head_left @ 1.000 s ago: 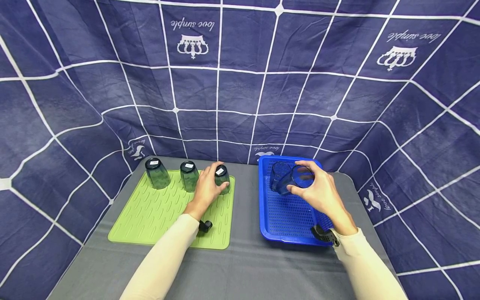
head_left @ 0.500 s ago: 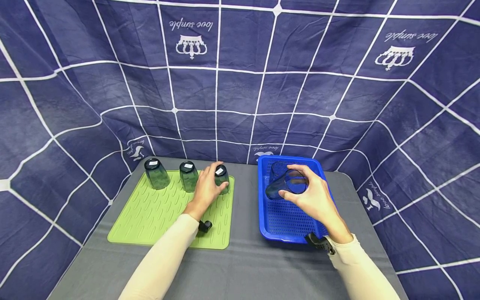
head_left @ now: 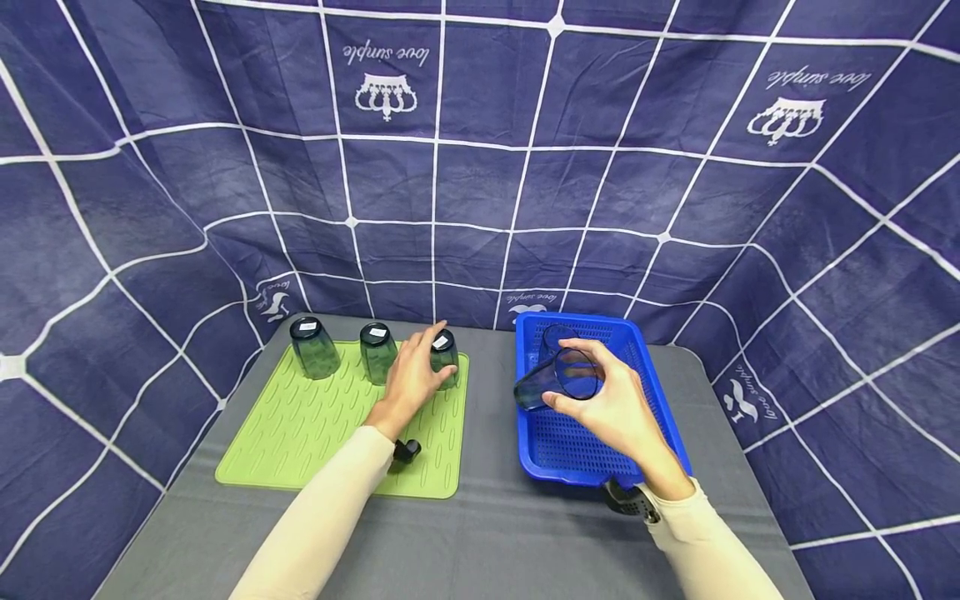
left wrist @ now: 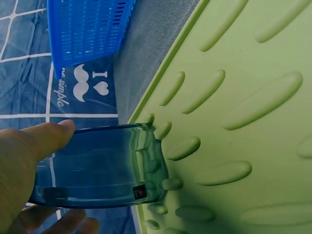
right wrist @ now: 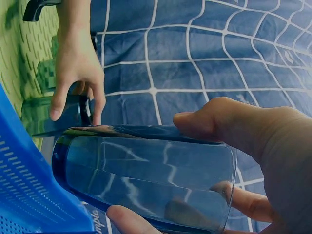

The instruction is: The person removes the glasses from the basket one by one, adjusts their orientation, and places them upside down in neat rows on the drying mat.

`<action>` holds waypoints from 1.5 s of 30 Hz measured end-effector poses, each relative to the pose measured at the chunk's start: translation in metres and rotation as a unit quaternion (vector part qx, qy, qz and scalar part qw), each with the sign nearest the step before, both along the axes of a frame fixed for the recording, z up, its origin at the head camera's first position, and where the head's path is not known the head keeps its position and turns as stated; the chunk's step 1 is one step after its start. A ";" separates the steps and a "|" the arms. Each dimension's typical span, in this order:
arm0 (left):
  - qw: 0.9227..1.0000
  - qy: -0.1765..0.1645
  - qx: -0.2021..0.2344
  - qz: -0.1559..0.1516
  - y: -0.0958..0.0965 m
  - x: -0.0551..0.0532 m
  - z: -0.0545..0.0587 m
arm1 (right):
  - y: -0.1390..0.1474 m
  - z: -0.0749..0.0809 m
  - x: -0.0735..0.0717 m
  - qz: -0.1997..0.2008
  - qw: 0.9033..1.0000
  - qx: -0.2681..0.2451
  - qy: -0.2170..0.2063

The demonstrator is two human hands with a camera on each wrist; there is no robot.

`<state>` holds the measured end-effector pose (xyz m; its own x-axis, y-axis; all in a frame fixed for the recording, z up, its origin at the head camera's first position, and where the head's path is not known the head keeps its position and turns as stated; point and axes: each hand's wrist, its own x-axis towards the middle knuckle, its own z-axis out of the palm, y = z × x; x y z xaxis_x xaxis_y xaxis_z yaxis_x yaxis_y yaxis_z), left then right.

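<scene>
In the head view my left hand (head_left: 408,371) grips an upside-down blue-green drinking glass (head_left: 444,357) at the right back corner of the green ridged mat (head_left: 300,442). The left wrist view has this glass (left wrist: 97,165) with its rim down at the mat, thumb on one side and fingers on the other. My right hand (head_left: 618,408) holds a clear blue drinking glass (right wrist: 141,175) near its rim, thumb opposite fingers. That glass lies tilted over the blue basket (head_left: 527,442), base pointing left, mouth toward my palm. Behind it, another glass (head_left: 553,335) shows in the basket.
Two more upside-down glasses, a middle one (head_left: 378,354) and a left one (head_left: 315,348), stand along the mat's back edge with white labels on their bases. A strip of grey tabletop (head_left: 491,417) separates mat and basket. A blue gridded cloth (head_left: 480,183) hangs behind and around the table.
My right hand has moved left with its glass, whose base now reaches the basket's left rim, away from the glass behind. My left hand stays on its glass.
</scene>
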<state>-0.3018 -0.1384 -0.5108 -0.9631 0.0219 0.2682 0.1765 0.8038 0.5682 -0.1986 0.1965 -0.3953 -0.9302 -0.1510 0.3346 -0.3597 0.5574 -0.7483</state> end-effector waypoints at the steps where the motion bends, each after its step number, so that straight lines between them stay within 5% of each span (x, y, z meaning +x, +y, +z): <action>1: 1.000 -0.004 -0.002 -0.001 -0.001 0.001 0.000 | -0.001 0.001 0.001 0.001 1.000 -0.002 -0.001; 7: 1.000 -0.010 -0.001 -0.009 -0.004 0.008 0.006 | -0.008 0.002 0.005 0.008 1.000 -0.007 -0.003; 26: 0.996 0.071 0.027 -0.038 -0.011 0.036 0.026 | -0.022 -0.003 0.008 0.021 0.998 -0.063 -0.014; 45: 0.978 0.174 0.086 -0.079 -0.006 0.063 0.045 | -0.031 -0.009 0.010 0.039 0.978 -0.200 -0.045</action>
